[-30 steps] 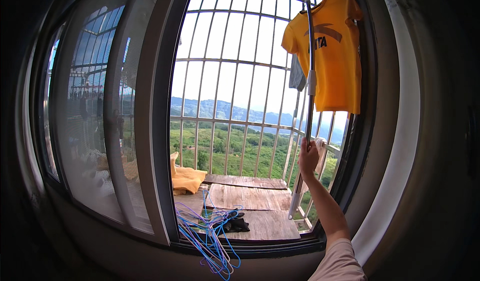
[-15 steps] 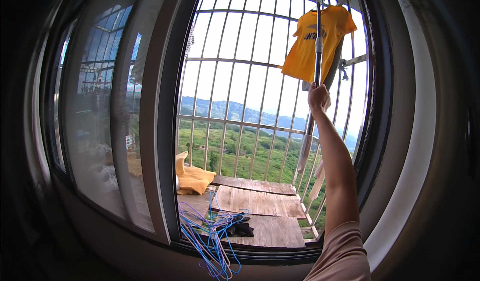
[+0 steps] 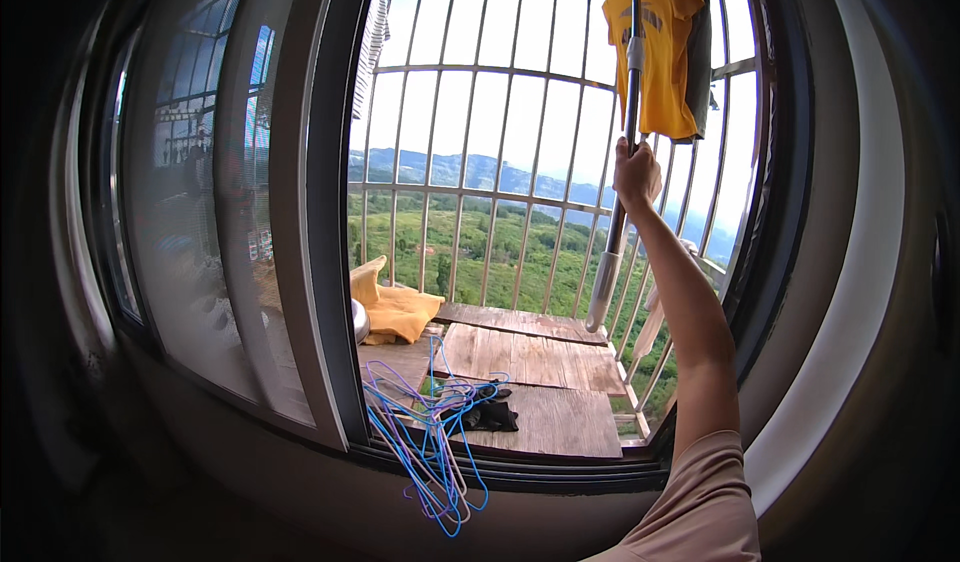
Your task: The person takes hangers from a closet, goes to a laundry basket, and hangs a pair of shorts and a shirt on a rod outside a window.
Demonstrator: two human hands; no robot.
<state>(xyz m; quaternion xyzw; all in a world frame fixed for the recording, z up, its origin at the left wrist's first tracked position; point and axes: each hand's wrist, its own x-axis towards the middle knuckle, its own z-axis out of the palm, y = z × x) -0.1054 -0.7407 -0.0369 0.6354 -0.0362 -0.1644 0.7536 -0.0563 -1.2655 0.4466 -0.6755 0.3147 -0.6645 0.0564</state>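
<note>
Head view: your right hand (image 3: 637, 174) is closed around a long metal pole (image 3: 634, 97), with your fingers wrapped about the shaft. Your bare forearm reaches up and out through the open window, and your beige sleeve (image 3: 705, 492) fills the lower right. You have the pole nearly upright, leaning slightly, with its pale lower end (image 3: 604, 287) hanging below your grip in front of the bars (image 3: 480, 193). Its top passes out of the upper edge. Your left hand is outside the picture, so I cannot tell its state.

Above your grip, the yellow T-shirt (image 3: 670, 62) hangs behind the pole, its upper part cut off by the edge; you cannot see here what carries it. A dark garment (image 3: 698, 82) shows just behind its right side.

Below and to your left, blue and purple hangers (image 3: 432, 452) lie tangled across the window track (image 3: 560, 475). Just beside them, black cloth (image 3: 492, 417) rests on the wooden boards (image 3: 535, 355). Farther out, an orange cloth (image 3: 402, 315) lies crumpled near the window frame (image 3: 333, 212).
</note>
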